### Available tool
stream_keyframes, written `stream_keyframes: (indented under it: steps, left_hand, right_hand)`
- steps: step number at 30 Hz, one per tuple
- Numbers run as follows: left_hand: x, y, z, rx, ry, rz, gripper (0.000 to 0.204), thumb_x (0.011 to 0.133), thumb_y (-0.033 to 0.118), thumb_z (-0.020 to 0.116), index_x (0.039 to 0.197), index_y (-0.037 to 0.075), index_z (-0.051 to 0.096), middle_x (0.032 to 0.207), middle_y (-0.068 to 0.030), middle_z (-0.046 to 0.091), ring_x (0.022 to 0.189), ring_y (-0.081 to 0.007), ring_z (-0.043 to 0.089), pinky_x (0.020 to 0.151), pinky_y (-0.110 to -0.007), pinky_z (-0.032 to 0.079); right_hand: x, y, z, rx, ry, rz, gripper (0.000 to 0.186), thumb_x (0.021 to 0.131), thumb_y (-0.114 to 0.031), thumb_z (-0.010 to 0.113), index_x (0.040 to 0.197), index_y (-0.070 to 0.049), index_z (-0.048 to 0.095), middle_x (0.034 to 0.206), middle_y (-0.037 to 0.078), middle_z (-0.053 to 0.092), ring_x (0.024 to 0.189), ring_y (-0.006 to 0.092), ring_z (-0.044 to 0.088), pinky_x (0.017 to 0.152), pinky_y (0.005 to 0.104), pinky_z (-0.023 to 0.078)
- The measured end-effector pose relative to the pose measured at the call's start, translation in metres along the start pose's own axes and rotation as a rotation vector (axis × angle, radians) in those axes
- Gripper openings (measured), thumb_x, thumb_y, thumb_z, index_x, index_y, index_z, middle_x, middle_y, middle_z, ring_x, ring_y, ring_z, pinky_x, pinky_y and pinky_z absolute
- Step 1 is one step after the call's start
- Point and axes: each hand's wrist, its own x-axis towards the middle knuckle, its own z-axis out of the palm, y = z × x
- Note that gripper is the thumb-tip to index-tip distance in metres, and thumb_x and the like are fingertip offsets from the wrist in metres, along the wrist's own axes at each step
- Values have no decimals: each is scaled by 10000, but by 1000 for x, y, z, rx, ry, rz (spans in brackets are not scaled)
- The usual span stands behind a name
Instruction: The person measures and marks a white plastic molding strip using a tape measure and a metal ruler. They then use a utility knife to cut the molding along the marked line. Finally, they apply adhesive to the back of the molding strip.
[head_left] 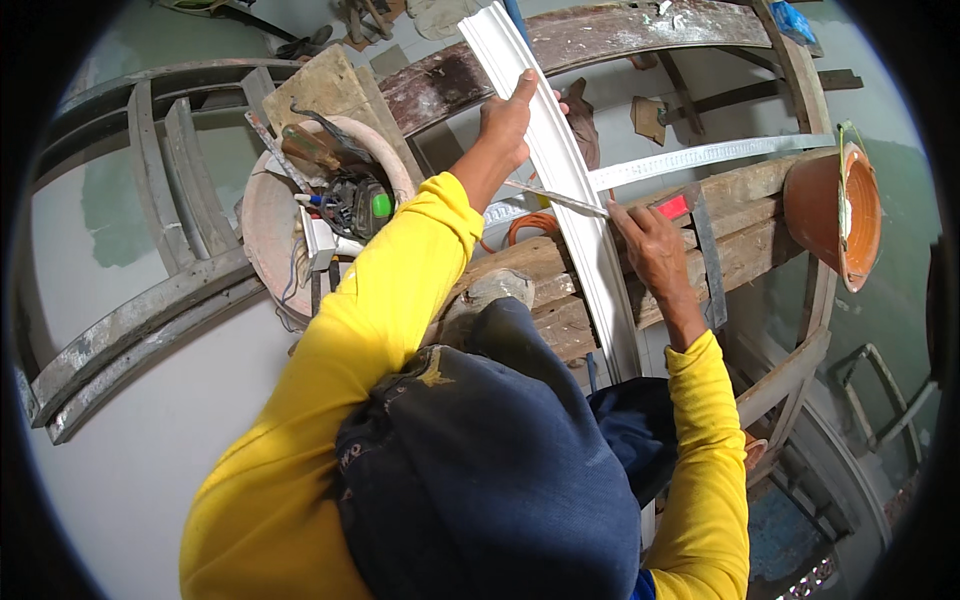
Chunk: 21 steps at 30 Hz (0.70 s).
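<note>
My left hand (505, 130) is closed around the upper part of a long white ribbed moulding (598, 280), which lies crosswise over rough wooden planks (750, 245). A thin, straight metal blade (560, 200) crosses the moulding, its right end at the fingers of my right hand (652, 250), which are bent closed on it. Just beyond that hand, a metal square with a red handle (676, 208) lies on the planks. A perforated white metal strip (730, 150) runs behind it, and a coiled orange cord (530, 225) shows left of the moulding.
A pinkish bucket of tools (265, 245) stands at left beside a grey metal ladder-like frame (140, 310). An orange bucket (820, 200) hangs at the right end of the planks. A weathered beam (650, 25) crosses behind, and more frames (880, 390) lie lower right.
</note>
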Motion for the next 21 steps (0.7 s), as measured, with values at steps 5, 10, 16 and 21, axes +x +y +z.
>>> stream_keyframes:
  steps: [5,10,16,21]
  left_hand:
    - [2,-2,-2,-10,-24,28,455,1100,375,638,1288,-35,578,1098,-209,721,917,-342,768,792,-538,683]
    - [1,-2,2,-6,-1,6,441,1104,369,633,1284,-30,583,1097,-202,723,917,-343,768,791,-543,680]
    - [-5,2,4,-7,9,9,417,1103,361,636,1260,-23,593,1093,-195,726,915,-336,763,785,-543,675]
    - [-1,0,0,-1,4,10,446,1097,373,646,1272,-32,584,1094,-201,725,912,-339,763,779,-540,678]
  right_hand:
    - [-31,17,-6,-20,8,71,517,880,48,676,1376,-94,709,945,105,624,822,294,635,714,425,534]
    - [2,-5,5,-46,11,24,474,881,-28,686,1347,-107,710,943,91,619,860,284,644,721,412,553]
    - [-38,21,-6,-77,-9,74,460,895,-16,685,1346,-102,713,931,94,610,818,292,633,704,418,550]
    - [4,-7,3,-36,-2,30,497,856,6,681,1341,-99,715,934,97,616,810,292,627,709,426,537]
